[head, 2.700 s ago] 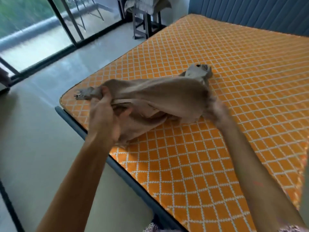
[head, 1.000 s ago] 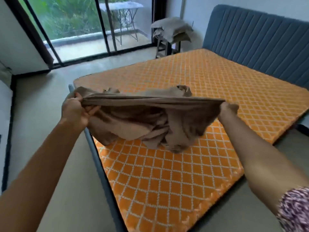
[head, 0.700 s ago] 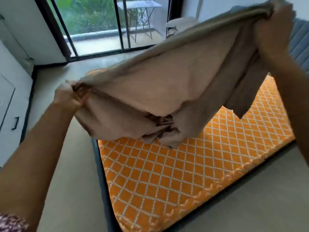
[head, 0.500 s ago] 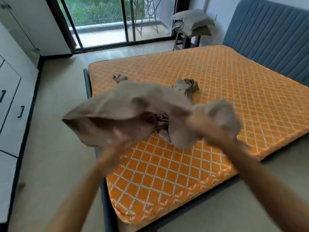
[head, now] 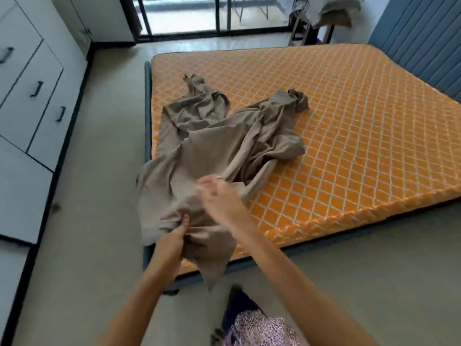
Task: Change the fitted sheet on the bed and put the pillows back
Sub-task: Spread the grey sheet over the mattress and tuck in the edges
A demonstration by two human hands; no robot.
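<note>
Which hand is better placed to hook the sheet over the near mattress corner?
Left, probably. The left hand already grips the sheet at that mattress corner; the right hand is further in.

One head-worn wide-angle view looks steeply down, close over the mattress (head: 349, 133) corner.

The fitted sheet (head: 212, 146) is soft, matt taupe cloth, limp and heavily creased; the mattress (head: 349, 126) wears a quilted orange fabric stitched in a pale diamond lattice, its edge puckered; the headboard (head: 424, 38) looks padded, channelled blue upholstery; the floor (head: 87, 221) is smooth with a dull sheen; the cabinet fronts (head: 27, 78) are flat, matt white with dark handles.
</note>
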